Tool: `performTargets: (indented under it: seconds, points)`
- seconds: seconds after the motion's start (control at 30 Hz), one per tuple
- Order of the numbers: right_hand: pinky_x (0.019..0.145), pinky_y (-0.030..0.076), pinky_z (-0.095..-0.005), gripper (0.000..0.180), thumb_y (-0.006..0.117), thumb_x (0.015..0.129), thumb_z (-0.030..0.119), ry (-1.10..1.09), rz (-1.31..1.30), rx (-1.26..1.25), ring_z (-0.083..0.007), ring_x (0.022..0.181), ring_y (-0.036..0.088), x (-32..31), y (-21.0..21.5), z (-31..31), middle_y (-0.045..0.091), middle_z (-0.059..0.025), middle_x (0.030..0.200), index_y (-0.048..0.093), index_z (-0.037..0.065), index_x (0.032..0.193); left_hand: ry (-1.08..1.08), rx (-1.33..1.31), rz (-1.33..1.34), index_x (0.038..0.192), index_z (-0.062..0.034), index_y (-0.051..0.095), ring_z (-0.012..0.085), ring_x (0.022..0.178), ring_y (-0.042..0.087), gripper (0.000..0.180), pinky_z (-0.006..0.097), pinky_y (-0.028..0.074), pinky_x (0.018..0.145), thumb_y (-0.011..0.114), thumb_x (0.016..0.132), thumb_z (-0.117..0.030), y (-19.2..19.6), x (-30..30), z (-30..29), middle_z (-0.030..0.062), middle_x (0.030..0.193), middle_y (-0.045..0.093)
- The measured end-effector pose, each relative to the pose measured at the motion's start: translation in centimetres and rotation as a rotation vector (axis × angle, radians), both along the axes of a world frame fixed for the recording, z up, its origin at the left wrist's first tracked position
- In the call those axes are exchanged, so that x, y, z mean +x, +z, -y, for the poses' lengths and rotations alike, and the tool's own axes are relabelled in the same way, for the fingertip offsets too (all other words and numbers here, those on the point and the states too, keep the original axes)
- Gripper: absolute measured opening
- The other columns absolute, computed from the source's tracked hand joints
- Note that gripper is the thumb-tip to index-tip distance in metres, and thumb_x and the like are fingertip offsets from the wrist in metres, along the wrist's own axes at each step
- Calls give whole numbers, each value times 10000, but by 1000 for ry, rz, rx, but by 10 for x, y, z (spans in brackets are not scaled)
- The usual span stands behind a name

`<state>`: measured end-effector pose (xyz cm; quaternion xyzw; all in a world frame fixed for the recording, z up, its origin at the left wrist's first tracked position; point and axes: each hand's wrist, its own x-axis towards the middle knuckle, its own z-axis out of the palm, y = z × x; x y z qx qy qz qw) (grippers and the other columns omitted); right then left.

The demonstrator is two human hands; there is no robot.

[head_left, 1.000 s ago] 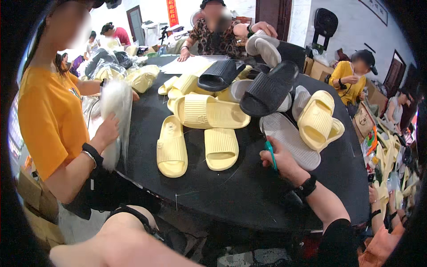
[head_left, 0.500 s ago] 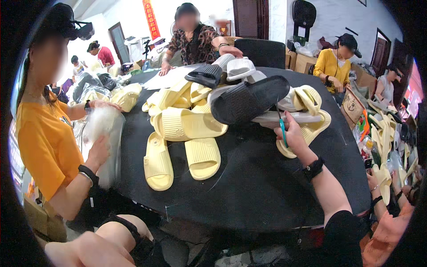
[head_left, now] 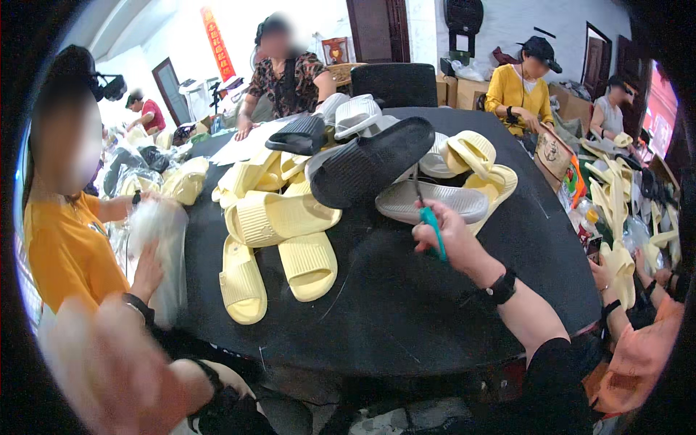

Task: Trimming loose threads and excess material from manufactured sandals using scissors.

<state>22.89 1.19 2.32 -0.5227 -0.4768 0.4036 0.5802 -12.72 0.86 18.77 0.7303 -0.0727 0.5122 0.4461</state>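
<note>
My right hand [head_left: 464, 243] is closed round the teal handles of a pair of scissors [head_left: 433, 233]. Their dark blades point away from me, over a grey slipper [head_left: 435, 201]. Just left of them a large black slipper [head_left: 373, 163] lies tilted on top of the pile. Yellow slippers [head_left: 290, 214] are heaped on the left side, two of them lying nearest me. My left hand [head_left: 109, 362] hangs at the lower left, off the table, so smeared by motion that its fingers cannot be made out.
The round black table [head_left: 413, 312] carries the pile, with white paper [head_left: 243, 148] behind it. At the left, a person in orange [head_left: 69, 254] holds a clear plastic bag [head_left: 161, 250]. Other people sit behind and to the right, among more slippers [head_left: 616, 217].
The whole scene has shifted left as my view turned. My right hand with the scissors has drawn back from the black slipper's tip. My left hand has risen at the lower left.
</note>
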Motion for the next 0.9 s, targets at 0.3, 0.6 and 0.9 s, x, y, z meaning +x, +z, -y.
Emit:
performTargets:
  seconds: [0.3,0.6,0.9]
  points:
    - [581,516,-250,424,624,862,100,355,-396,-152,-114,630,589,-56,-7,56,577,-50,791,444,-5,1231,559,-62,-449,1194,19,571,125,941,569,365,265,454,792,542,843,-76,5,127,-138,95,1050,631]
    - [583,499,-244,374,606,867,95,251,-449,-193,-100,613,565,-45,-35,69,576,-45,763,471,-8,1200,846,240,-677,1055,21,639,172,884,634,286,283,478,802,589,813,-123,-21,200,-285,123,946,680]
    - [578,492,-254,383,625,869,110,206,-431,-161,-107,611,565,-24,-31,73,574,-45,745,477,4,1206,709,420,-1056,733,-15,663,339,663,644,227,398,505,649,616,694,-234,-52,267,-336,205,699,637]
